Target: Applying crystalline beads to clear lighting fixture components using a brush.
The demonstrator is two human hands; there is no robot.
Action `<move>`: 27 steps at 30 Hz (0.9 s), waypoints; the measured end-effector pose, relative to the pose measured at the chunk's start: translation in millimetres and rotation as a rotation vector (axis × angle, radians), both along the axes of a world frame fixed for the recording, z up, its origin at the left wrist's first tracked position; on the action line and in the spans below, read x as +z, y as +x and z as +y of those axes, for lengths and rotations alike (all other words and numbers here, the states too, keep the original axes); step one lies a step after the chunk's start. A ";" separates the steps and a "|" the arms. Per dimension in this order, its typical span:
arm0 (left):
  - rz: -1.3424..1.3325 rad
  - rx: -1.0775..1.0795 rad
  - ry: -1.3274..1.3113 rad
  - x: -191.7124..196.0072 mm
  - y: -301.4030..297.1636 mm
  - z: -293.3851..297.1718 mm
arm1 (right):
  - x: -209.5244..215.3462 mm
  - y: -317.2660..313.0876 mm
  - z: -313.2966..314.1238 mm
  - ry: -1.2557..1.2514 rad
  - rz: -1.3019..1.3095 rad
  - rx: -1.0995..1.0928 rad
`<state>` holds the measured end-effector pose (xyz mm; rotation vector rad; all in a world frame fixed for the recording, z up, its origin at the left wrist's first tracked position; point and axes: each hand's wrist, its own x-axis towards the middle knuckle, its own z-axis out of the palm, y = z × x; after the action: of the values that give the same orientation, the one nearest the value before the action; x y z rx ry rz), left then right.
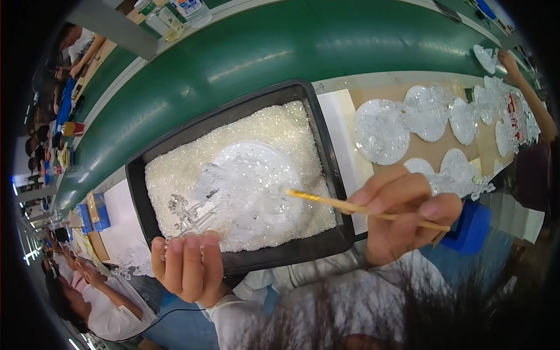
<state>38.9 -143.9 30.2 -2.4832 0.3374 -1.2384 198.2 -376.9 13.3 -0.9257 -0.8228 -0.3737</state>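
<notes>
Black tray [326, 146] of glittering off-white granules [175, 175] — gold-yellow stick [326, 201], green belt [262, 52], clear sparkly discs [382, 131].

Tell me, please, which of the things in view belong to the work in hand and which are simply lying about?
In use:
- left hand holding a clear crystal piece
- right hand holding a thin yellow stick
- black tray of small clear beads

Lying about:
- clear round discs on the bench to the right
- blue box
- bottles beyond the green belt
</notes>
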 end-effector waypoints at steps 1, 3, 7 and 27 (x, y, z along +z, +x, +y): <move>0.006 -0.007 0.017 -3.9 -1.9 3.2 | 0.2 2.4 -2.8 -0.043 -0.026 0.044; 0.022 -0.024 0.051 -7.2 -1.5 13.7 | -7.8 -1.0 -5.3 0.030 0.010 0.110; -0.010 -0.007 0.175 1.1 -3.9 19.9 | -2.8 0.8 -0.7 0.108 0.077 0.078; -0.008 -0.004 0.093 7.0 5.3 20.2 | -2.5 11.9 -0.1 -0.082 -0.138 0.128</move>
<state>44.1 -123.8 37.2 -2.3994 0.3889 -1.2056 210.1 -377.0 10.8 -0.9252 -1.0251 -0.2966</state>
